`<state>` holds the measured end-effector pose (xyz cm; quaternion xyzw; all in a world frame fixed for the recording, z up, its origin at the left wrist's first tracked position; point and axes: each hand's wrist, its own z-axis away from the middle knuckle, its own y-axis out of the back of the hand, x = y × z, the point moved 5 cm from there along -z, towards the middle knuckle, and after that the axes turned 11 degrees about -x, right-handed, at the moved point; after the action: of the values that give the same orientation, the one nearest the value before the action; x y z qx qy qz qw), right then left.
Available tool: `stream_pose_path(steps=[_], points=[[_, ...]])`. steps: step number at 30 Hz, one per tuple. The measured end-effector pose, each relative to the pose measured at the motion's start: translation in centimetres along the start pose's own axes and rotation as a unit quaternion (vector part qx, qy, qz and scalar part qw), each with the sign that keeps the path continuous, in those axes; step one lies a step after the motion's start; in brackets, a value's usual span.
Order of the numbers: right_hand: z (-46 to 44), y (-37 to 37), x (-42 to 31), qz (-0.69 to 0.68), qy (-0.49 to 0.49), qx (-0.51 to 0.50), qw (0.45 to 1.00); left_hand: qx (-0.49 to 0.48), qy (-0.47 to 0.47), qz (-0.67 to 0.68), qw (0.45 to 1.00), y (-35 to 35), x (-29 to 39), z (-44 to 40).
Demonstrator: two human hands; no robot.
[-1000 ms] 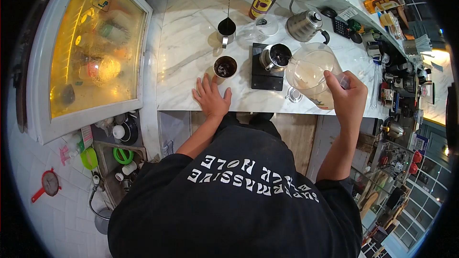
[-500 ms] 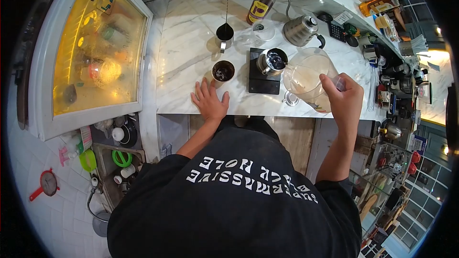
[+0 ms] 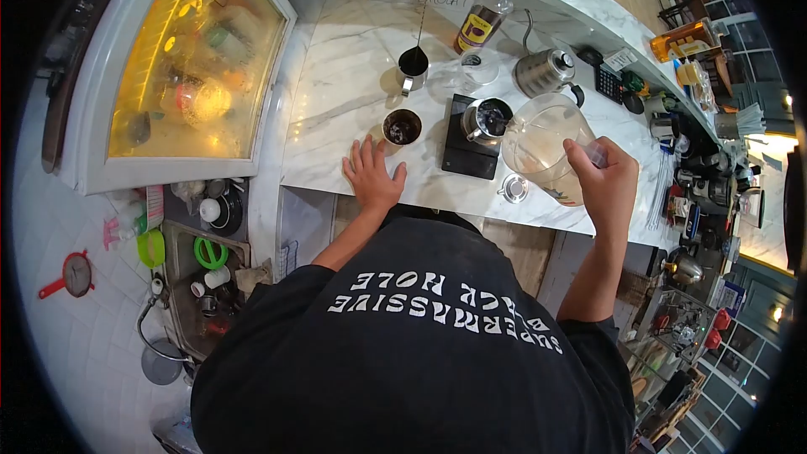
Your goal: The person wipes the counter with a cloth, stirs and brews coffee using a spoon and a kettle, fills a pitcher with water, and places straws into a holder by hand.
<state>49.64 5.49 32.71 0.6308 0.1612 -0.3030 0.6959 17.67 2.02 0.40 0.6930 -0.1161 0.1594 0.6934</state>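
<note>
My right hand (image 3: 601, 172) is closed on the handle of a clear plastic pitcher (image 3: 545, 141), tilted to the left with its spout at a metal pot (image 3: 486, 120). That pot has dark contents and stands on a black scale (image 3: 467, 157). My left hand (image 3: 371, 175) lies flat on the marble counter with fingers spread, just below a cup (image 3: 402, 127) with dark contents. Behind the cup is a metal pitcher (image 3: 413, 70) with a long thin spoon standing in it. A small round metal lid (image 3: 514, 188) lies right of the scale.
A bottle with a yellow label (image 3: 483, 21), a clear jar (image 3: 479, 68) and a gooseneck kettle (image 3: 545, 72) stand at the back. A glass-fronted fridge door (image 3: 197, 67) is at the left, above a sink (image 3: 181, 303). Bottles and utensils line the right side.
The camera view has shifted and turned slightly. The clear pitcher stays tilted at the metal pot, and my left hand keeps its place on the counter.
</note>
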Motion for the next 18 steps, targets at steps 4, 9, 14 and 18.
stream_pose_path(steps=[4, 9, 14, 18], points=[[-0.3, 0.7, 0.6, -0.004, 0.002, -0.003, 1.000, -0.002, 0.008, 0.002, 1.000, 0.0, 0.2, 0.0], [-0.8, 1.0, 2.3, -0.026, 0.018, -0.023, 0.999, 0.007, 0.009, -0.003, 1.000, 0.1, 0.2, 0.1], [-1.4, 1.2, 2.5, -0.010, 0.039, -0.036, 0.999, 0.017, 0.007, -0.003, 1.000, 0.2, 0.3, 0.2], [-1.8, 1.0, 2.2, -0.007, 0.054, -0.043, 0.998, 0.022, 0.007, -0.006, 1.000, 0.0, 0.2, 0.2]])
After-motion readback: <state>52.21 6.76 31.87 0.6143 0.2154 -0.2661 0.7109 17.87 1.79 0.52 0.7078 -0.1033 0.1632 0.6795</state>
